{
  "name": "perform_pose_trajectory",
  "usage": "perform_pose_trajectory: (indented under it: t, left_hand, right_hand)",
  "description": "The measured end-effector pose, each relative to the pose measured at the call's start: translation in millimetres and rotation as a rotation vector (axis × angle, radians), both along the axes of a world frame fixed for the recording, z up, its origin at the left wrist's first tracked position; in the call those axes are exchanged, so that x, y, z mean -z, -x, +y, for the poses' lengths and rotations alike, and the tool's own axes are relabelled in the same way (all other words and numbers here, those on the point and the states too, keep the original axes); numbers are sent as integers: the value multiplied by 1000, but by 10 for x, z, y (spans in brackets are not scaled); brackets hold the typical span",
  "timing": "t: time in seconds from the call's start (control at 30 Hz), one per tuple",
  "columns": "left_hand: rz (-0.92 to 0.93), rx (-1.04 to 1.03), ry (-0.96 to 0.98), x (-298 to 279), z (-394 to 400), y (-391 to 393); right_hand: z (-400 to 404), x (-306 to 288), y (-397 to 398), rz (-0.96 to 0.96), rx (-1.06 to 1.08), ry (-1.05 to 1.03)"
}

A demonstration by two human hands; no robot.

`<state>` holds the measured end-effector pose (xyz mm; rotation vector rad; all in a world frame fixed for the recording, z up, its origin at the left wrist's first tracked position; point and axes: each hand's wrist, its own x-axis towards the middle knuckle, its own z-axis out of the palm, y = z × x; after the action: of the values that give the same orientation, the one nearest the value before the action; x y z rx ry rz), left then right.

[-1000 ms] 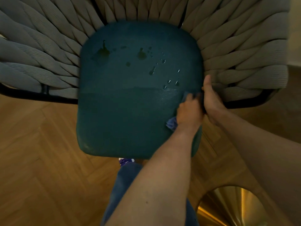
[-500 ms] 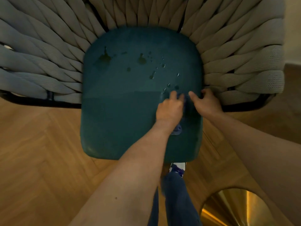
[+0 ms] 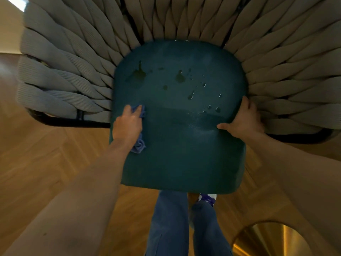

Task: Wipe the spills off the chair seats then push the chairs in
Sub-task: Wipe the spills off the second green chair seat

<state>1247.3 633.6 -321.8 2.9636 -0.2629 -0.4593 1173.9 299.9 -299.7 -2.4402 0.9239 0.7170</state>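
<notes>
A teal seat cushion (image 3: 180,154) fills the middle of the head view. Dark spill stains (image 3: 138,73) and small droplets (image 3: 191,95) dot its far half. My left hand (image 3: 128,124) presses a blue cloth (image 3: 138,145) flat on the seat's left edge, with cloth showing past the fingertips and behind the wrist. My right hand (image 3: 243,119) grips the seat's right edge, thumb on the cushion, fingers over the side. A wet sheen lies on the cushion between the hands.
The chair's woven grey rope backrest (image 3: 73,74) curves around the seat on three sides, on a dark frame (image 3: 70,122). Herringbone wood floor (image 3: 36,163) lies below. My jeans and a shoe (image 3: 207,197) stand at the seat's front. A brass round base (image 3: 269,241) sits at lower right.
My left hand has swept the cloth across the seat from its right side to its left edge. My right hand has settled on the right edge. The view has pulled back.
</notes>
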Motion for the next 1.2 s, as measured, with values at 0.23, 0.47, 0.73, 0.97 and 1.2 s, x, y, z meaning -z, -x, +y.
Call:
perform_pose_trajectory:
  t: [0.23,0.47,0.73,0.97,1.2]
  left_hand:
    - [-76,-124,-130,16,610,-301]
    - [-80,-312,170,129,-30,-214]
    - [110,-249,387,70,-1572,114]
    - [358,38,440,-114,-2752,570]
    - [430,125,442,-201,-2895,639]
  right_hand:
    - [-34,29,-106,17,41,-30]
    - [-95,-54,-173,-59,202,-186]
    - [-248,-132,-318,-52,490,-355]
    - [-328,-95,-356,-76,533,-489]
    - [-389,-24,-316,-74,434,-434]
